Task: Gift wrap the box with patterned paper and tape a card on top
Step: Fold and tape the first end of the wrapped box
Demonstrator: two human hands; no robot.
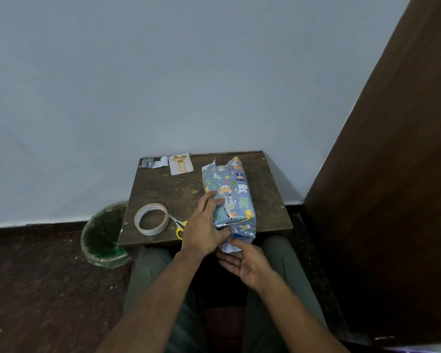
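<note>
Head view, looking down at a small wooden table [183, 192] set against a pale wall [163, 72]. The box [231, 194], already covered in blue patterned paper [242, 205] printed with animals and leaves, lies on the right half of the table, its long axis running from the near edge toward the wall. Its near end overhangs the table's near edge, and there the paper is not yet closed: a loose flap [231, 248] shows its white underside. At the far end the paper stands up in uneven, unfolded points.

The left hand [205, 228] lies on the box's left side and near top corner, thumb stretched along the top face, fingers pressed flat against the paper at the near end; they are spread rather than curled round anything. The right hand [247, 263] is just below the near end, palm turned up, fingers relaxed and apart, its fingertips touching the white flap; no pinch is visible.

The card [180, 164], white with yellow-orange round motifs, lies flat near the far left corner of the table, well apart from the box. Beside it, farther left, lie paper scraps [154, 162]. A roll of tape [151, 219] lies flat near the table's near left part; scissors [178, 225] with yellow handles lie just to its right, partly hidden by the left hand.

On the dark floor [36, 289] left of the table stands a bin [102, 235] lined with green. A dark brown panel [392, 174] fills the right side. The person's legs, in grey-green trousers [148, 276], are below the table.
</note>
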